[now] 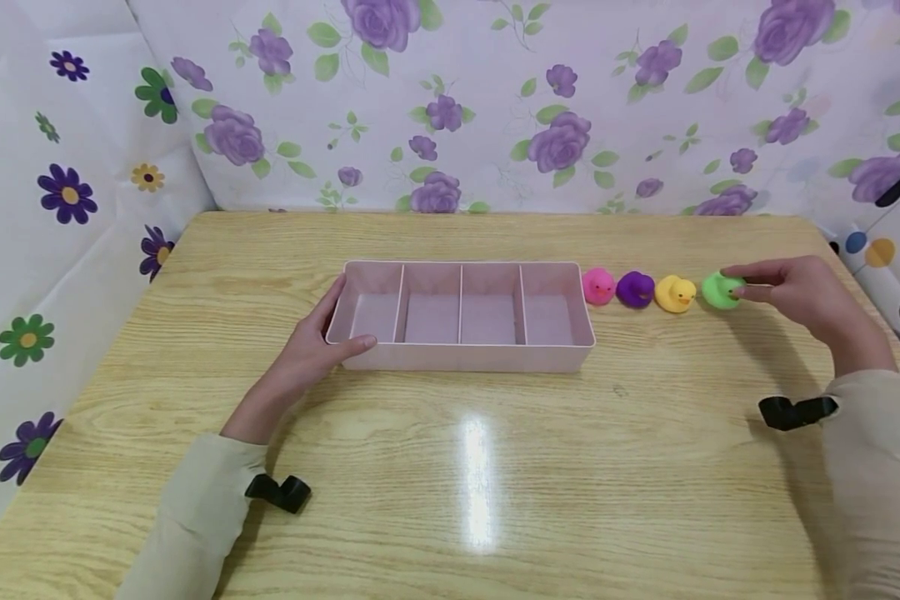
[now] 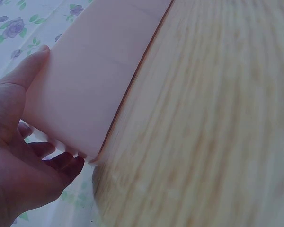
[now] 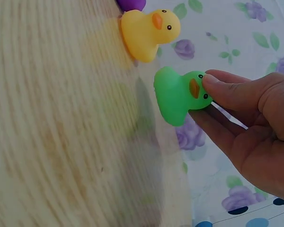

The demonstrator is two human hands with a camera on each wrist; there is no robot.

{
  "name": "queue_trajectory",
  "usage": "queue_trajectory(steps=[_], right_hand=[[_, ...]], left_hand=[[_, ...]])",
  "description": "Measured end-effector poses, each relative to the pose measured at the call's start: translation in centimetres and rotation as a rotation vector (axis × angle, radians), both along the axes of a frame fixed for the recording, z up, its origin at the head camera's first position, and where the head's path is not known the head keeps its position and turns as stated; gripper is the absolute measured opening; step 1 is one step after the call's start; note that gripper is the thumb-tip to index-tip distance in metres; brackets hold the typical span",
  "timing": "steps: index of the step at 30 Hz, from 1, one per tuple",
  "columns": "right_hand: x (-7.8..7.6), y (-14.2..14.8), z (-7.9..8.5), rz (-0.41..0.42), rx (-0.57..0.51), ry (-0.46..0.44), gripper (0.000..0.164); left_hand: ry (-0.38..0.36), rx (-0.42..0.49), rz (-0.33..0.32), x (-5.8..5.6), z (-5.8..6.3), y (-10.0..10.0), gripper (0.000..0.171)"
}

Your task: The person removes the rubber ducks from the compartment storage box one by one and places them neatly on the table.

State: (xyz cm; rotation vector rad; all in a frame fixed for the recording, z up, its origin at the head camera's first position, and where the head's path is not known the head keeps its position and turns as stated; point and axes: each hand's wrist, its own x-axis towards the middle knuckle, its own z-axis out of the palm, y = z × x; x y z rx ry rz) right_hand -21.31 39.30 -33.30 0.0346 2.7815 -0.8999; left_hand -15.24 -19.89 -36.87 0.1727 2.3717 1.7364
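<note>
My left hand (image 1: 307, 354) grips the left end of a pale pink box (image 1: 465, 358) split by dividers into several compartments. Its thumb lies along the near wall, and the other fingers go round the end wall in the left wrist view. At the right, my right hand (image 1: 813, 300) pinches a green rubber duck (image 3: 173, 97) by its head between thumb and fingers. Left of that one, a yellow duck (image 1: 675, 294), a purple duck (image 1: 635, 289) and a pink duck (image 1: 598, 287) stand in a row, the pink one close against the box's right end.
A wooden table (image 1: 607, 483) carries everything, with a bright light reflection on its near half. Behind it hangs a sheet with purple flowers (image 1: 562, 142), and another flowered sheet (image 1: 67, 275) covers the left side.
</note>
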Motion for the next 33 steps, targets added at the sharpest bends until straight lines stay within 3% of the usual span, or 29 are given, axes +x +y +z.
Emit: queue_trajectory(steps=[9,26,33], right_hand=[[0.2,0.0,-0.5,0.004,-0.046,-0.069,0.065],[0.1,-0.3,-1.0,0.043,-0.041,-0.086,0.073],[0.5,-0.4,-0.7,0.018,-0.083,-0.013,0.072]], left_hand=[[0.001,-0.010,0.006,0.0,0.0,0.0,0.095],[-0.002,0.055,-0.014,0.0,-0.1,0.0,0.094],[0.015,0.053,-0.025,-0.3,-0.2,0.0,0.095]])
